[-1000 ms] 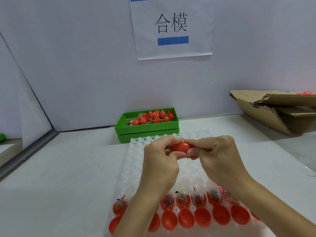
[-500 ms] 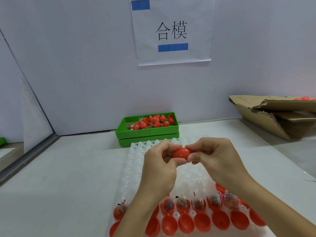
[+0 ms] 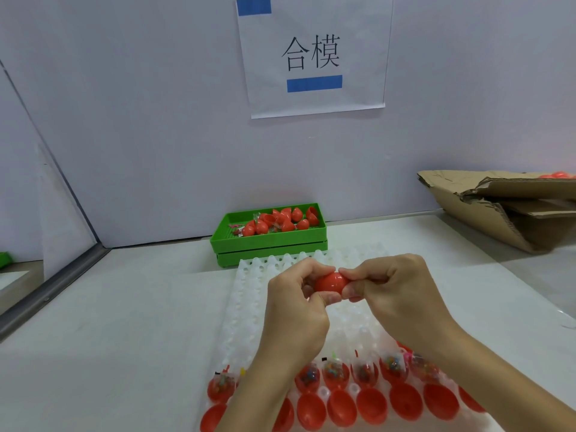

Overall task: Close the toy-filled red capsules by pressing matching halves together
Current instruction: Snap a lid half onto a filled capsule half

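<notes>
One glossy red plastic capsule (image 3: 331, 282) is pinched between the left hand (image 3: 296, 310) and right hand (image 3: 396, 297), fingers of both curled round its ends, above the white moulded plastic tray (image 3: 249, 307). At the tray's near edge stand six visible toy-filled red capsule halves (image 3: 335, 374) and, nearer still, a row of empty red capsule halves (image 3: 341, 408), partly hidden. Beyond the tray sits one green plastic bin (image 3: 271, 244).

Bright, even light fills the scene, with no hard shadows; only a faint soft shade lies on the white bench (image 3: 140, 322) under the hands. The wide lens bends straight lines toward the edges. Focus is slightly soft throughout, with mild compression smear.
</notes>
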### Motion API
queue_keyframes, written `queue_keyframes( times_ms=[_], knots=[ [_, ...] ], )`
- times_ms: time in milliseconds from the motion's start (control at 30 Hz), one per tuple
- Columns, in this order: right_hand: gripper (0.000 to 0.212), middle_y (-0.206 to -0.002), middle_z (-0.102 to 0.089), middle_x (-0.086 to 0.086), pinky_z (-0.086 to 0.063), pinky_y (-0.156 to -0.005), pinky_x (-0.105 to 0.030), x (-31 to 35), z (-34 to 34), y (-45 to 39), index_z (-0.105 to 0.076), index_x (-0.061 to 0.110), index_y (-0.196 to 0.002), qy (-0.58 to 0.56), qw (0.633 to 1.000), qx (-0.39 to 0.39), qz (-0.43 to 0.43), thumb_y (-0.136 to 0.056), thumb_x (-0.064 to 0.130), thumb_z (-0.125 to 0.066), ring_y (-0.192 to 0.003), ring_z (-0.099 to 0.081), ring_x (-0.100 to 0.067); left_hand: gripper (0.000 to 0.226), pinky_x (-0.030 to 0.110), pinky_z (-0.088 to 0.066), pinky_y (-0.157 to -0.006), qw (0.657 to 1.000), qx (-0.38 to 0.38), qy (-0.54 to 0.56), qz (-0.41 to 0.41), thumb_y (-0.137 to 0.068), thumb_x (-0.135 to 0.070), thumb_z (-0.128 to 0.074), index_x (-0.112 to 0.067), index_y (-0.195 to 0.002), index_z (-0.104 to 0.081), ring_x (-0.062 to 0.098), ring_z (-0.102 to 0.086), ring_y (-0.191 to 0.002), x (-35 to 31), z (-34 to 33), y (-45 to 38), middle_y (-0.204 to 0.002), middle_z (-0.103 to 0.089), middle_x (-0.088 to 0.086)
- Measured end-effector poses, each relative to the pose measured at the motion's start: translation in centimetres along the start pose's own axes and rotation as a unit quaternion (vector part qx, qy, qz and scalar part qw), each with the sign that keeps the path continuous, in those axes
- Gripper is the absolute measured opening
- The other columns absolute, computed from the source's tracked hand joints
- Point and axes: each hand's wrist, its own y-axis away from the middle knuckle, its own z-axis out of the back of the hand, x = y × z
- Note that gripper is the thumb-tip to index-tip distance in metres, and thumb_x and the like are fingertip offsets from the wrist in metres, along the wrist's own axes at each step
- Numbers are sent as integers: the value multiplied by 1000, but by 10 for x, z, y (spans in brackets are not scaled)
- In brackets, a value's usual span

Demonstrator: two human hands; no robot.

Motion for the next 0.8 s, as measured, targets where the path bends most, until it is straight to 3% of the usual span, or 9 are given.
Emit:
queue_keyframes(
  times_ms=[200, 367, 533, 667, 800],
  knots=[
    [37, -86, -79, 7, -60, -78, -24, 3, 2, -1, -77, 23, -99, -80, 995, 40, -40, -83, -10, -71, -80, -75, -11, 33, 24, -57, -82, 999, 0, 46, -5, -83, 0, -75, -29, -96, -67, 10, -70, -91, -1, 7, -4, -94, -72, -6],
    [36, -103, -78, 5, -59, -89, -30, 6, 5, 0, -70, 20, -120, -119, 988, 63, -82, -90, -1, -69, -95, -74, -11, 28, 16, -55, -79, 999, -8, 6, -47, -84, -11, -78, -27, -105, -68, 4, -68, -91, -3, 9, -4, -98, -70, -10],
    [28, -106, -77, 4, -58, -94, -34, 9, 5, 1, -71, 20, -118, -126, 982, 89, -108, -92, 10, -69, -100, -73, -10, 29, 16, -54, -78, 990, -16, -79, -115, -82, -12, -78, -26, -106, -67, 5, -63, -93, -3, 6, -3, -98, -65, -15],
    [17, -94, -78, 10, -59, -88, -26, 12, -1, 5, -76, 30, -102, -125, 980, 116, -99, -90, 20, -73, -92, -74, -8, 35, 9, -46, -82, 969, 4, -180, -169, -80, -7, -75, -24, -109, -66, -1, -54, -96, -2, 5, -1, -101, -58, -13],
    [8, -85, -77, 6, -59, -79, -25, 8, -7, 7, -79, 28, -91, -83, 988, 95, -88, -84, 26, -75, -84, -74, -9, 33, 9, -46, -82, 950, 23, -235, -204, -81, -9, -75, -21, -111, -66, 3, -54, -94, -3, 0, 3, -103, -55, -10]
  ],
)
